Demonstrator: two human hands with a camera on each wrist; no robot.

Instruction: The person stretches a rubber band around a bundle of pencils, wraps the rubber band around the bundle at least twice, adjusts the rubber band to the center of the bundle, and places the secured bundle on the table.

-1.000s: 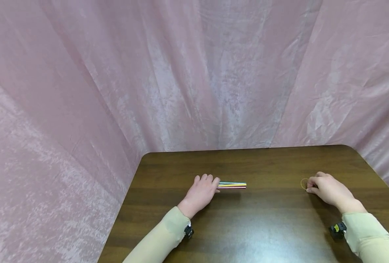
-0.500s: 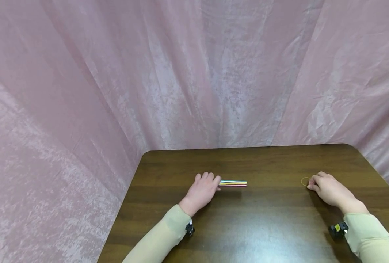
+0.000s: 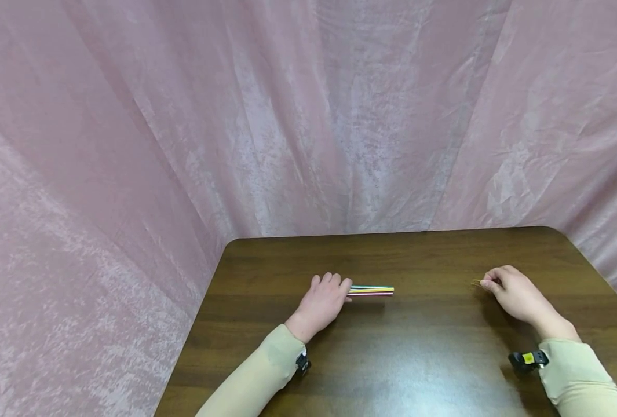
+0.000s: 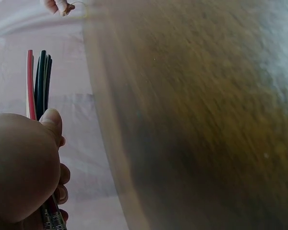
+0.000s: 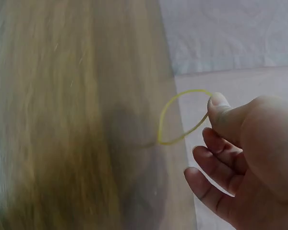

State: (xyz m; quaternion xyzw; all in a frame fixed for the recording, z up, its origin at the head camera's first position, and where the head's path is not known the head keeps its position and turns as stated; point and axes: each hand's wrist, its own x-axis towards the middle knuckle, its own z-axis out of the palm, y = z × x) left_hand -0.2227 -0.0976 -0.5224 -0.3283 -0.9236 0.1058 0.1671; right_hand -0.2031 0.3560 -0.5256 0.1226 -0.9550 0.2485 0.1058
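Observation:
My left hand [image 3: 320, 302] grips a bundle of slim coloured pencils [image 3: 373, 291], held level over the left half of the table. Red and dark green shafts [image 4: 40, 88] rise past the thumb in the left wrist view, and ribbed metal bands [image 4: 53, 221] show below the fingers. On the right side, my right hand [image 3: 518, 296] pinches a thin yellow rubber band [image 5: 188, 91] between thumb and index finger. The band hangs as a loose loop to the left of the fingertips. The other fingers of that hand are half bent.
Both hands are over a brown wooden table [image 3: 417, 347] with rounded far corners. Pink velvet curtain [image 3: 298, 145] hangs behind it and along the sides. Small black cameras are strapped at the left wrist [image 3: 302, 364] and right wrist [image 3: 528, 360].
My right hand has shifted slightly up and left with the rubber band, and turned so the loop shows narrower. The left hand and the pencils have hardly moved.

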